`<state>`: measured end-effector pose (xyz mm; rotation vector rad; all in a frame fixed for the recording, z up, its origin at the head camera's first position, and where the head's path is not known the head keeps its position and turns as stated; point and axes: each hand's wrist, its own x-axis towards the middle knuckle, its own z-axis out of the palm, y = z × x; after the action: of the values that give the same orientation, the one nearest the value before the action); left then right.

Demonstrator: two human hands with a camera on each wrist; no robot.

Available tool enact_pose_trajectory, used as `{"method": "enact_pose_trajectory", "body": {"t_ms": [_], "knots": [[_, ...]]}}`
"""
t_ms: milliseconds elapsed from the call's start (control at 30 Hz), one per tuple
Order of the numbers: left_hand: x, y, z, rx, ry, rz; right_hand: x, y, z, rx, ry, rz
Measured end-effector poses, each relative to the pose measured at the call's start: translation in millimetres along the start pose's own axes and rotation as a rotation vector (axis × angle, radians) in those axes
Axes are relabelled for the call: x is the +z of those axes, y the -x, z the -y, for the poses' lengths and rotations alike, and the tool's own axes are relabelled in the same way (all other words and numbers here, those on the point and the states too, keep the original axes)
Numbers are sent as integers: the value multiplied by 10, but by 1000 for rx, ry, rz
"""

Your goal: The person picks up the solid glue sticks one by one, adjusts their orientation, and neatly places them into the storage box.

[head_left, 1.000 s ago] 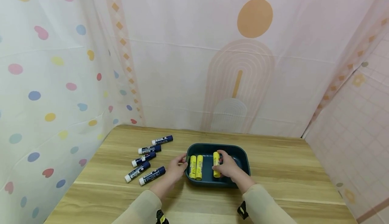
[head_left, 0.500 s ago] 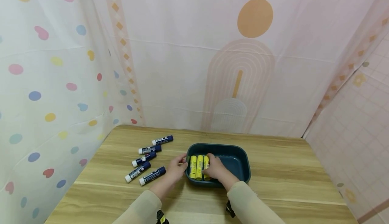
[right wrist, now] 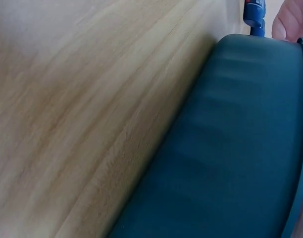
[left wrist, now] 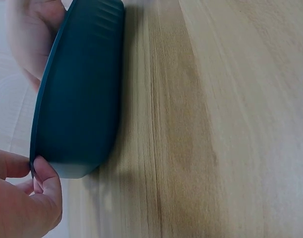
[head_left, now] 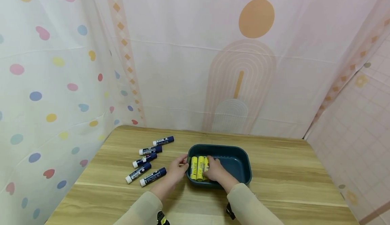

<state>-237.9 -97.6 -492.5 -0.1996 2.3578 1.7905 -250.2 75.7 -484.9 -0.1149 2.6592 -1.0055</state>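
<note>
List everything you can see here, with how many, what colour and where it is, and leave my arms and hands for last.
Tray: 1, dark teal, on the table
Yellow tubes: 3, yellow, side by side at the tray's left end
Dark blue tubes: 5, dark blue with white ends, lying left of the tray
Table: 1, wood-toned, under everything
Patterned cloth: number of sheets unclear, whitish with coloured shapes, behind the table and at both sides
Wrist gear: 2 pieces, mostly black, below the cuffs
Sleeves: 2, beige, one per arm
Left hand: 1, bare, pinching the tray's left rim
Right hand: 1, bare, holding the rightmost yellow tube
</note>
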Motion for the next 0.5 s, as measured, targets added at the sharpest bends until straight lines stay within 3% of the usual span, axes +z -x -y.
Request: {"method": "enact_pose_trajectory", "body": {"t_ms": [200, 333, 500], "knots": [[-7, 2, 60, 51, -15, -23, -129, 104, -38, -81, -23, -54], [-90, 51, 62, 163, -149, -56, -276, 194, -118, -148, -10, -102], [-328, 137, 23, 308, -362, -81, -499, 320, -274, -249, 47, -231]]}}
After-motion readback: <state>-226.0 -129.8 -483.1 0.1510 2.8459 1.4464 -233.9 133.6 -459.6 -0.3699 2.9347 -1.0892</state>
